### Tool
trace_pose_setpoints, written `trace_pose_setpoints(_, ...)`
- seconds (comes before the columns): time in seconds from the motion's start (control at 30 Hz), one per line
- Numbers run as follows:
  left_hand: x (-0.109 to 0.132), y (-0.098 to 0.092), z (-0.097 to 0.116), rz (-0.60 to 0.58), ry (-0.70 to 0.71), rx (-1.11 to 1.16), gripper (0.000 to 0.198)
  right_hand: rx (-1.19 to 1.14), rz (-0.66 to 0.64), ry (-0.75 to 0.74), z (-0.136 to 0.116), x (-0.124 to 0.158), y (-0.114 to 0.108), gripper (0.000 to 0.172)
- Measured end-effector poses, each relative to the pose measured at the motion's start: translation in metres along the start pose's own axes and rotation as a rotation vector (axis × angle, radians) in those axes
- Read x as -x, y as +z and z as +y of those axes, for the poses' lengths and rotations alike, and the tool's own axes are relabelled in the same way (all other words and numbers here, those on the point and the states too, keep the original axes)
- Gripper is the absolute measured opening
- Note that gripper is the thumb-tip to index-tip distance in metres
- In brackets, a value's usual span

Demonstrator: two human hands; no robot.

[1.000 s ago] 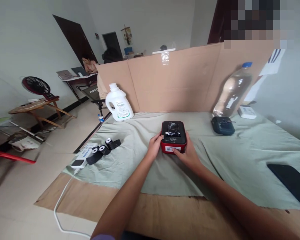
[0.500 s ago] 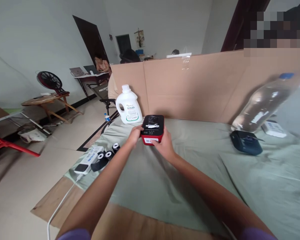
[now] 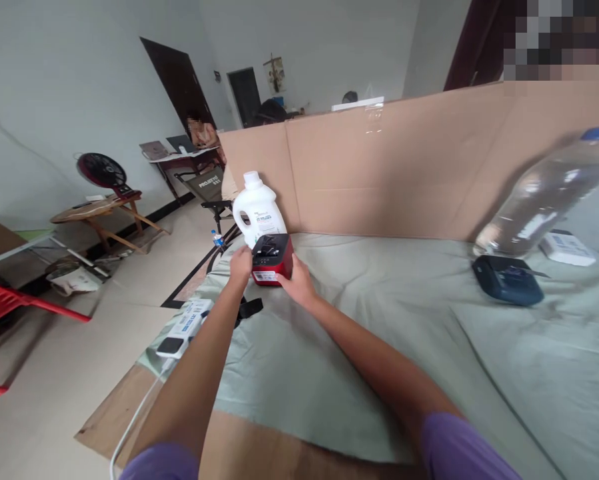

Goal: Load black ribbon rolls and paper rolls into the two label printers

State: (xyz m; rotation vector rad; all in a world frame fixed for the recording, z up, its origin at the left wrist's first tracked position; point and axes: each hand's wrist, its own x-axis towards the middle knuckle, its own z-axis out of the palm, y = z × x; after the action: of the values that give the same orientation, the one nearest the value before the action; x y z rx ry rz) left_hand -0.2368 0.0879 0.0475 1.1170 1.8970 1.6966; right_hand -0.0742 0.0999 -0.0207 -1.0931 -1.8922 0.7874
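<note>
A red box-shaped device with a black top (image 3: 272,259) is held between my two hands, in front of a white jug with a handle (image 3: 262,210). My left hand (image 3: 240,265) grips its left side. On the right side, my right hand (image 3: 299,283) has its thumb on the front near a white label. Black rolled items (image 3: 250,308) lie below the device, partly hidden by my left forearm. Whether the device touches the cloth is unclear.
A white power strip (image 3: 185,330) with a cable lies at left on the green cloth (image 3: 369,347). A cardboard panel (image 3: 379,173) stands behind. At right are a dark blue device (image 3: 508,280), a large clear bottle (image 3: 539,193) and a white box (image 3: 568,247). A person (image 3: 202,133) sits far back.
Both hands and the red device have moved left, now in front of the white jug. The black rolls are now mostly covered by my left arm. The view has shifted slightly.
</note>
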Motion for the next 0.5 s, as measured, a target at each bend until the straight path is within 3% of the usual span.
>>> trace_pose_setpoints(0.07, 0.034, 0.016, 0.008, 0.107, 0.191, -0.035, 0.041, 0.037, 0.018, -0.007, 0.023, 0.023, -0.045, 0.071)
trace_pose_setpoints(0.1, 0.057, 0.027, 0.010, 0.106, 0.312, -0.050, 0.044, 0.064, 0.039, 0.003, 0.038, 0.038, -0.074, 0.064)
trace_pose_setpoints(0.13, 0.084, 0.041, 0.011, 0.028, 0.409, -0.056, 0.045, 0.122, 0.056, -0.002, 0.055, 0.056, -0.109, 0.056)
trace_pose_setpoints(0.17, 0.113, 0.055, 0.011, -0.122, 0.460, -0.071, 0.042, 0.200, 0.104, 0.013, 0.072, 0.076, -0.146, 0.049)
trace_pose_setpoints(0.23, 0.171, 0.080, 0.007, -0.582, 0.492, -0.176, 0.036, 0.388, 0.215, 0.098, 0.104, 0.117, -0.225, 0.040)
trace_pose_setpoints(0.33, 0.243, 0.104, 0.001, -0.937, 0.604, -0.397, 0.043, 0.685, 0.481, 0.384, 0.138, 0.165, -0.326, 0.039)
trace_pose_setpoints(0.4, 0.272, 0.106, -0.001, -1.038, 0.683, -0.531, 0.052, 0.766, 0.622, 0.594, 0.150, 0.179, -0.369, 0.056)
trace_pose_setpoints(0.5, 0.294, 0.094, 0.002, -1.099, 0.749, -0.657, 0.059, 0.748, 0.659, 0.750, 0.160, 0.173, -0.396, 0.074)
